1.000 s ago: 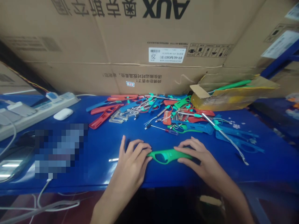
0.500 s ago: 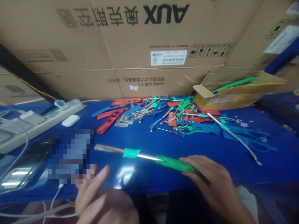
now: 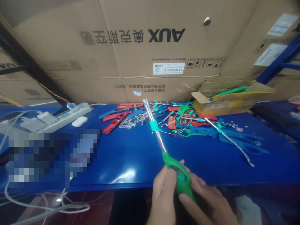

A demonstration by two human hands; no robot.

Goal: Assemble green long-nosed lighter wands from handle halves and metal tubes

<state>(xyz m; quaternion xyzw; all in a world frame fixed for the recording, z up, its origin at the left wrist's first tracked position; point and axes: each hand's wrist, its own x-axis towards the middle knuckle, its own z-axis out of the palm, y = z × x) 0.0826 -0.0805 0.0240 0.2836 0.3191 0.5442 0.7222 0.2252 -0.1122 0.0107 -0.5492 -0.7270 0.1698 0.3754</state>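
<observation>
A long-nosed gas lighter (image 3: 185, 184) with a green handle and trigger loop is held up near the table's front edge. Its metal tube (image 3: 160, 140) points up and away, with a turquoise tape band around it. My left hand (image 3: 164, 193) grips the handle from the left, thumb beside the trigger loop. From the right, my right hand (image 3: 206, 200) closes around the lower handle, its fingers partly hidden. Beyond the lighter lie red, blue and green handle shells (image 3: 116, 121), loose metal tubes with wires, and a small screwdriver (image 3: 177, 136).
A cardboard box (image 3: 222, 104) with green parts stands at the back right, before a large carton (image 3: 131, 62). On the left are a power strip (image 3: 67, 115) with chargers, a white earbud case (image 3: 80, 121), pixelated devices and a white cable (image 3: 47, 207). The table (image 3: 122, 156) is blue.
The lighter has swung from pointing left to pointing up and away. My left hand has come over from the left and taken hold of it alongside my right. The view has shifted slightly.
</observation>
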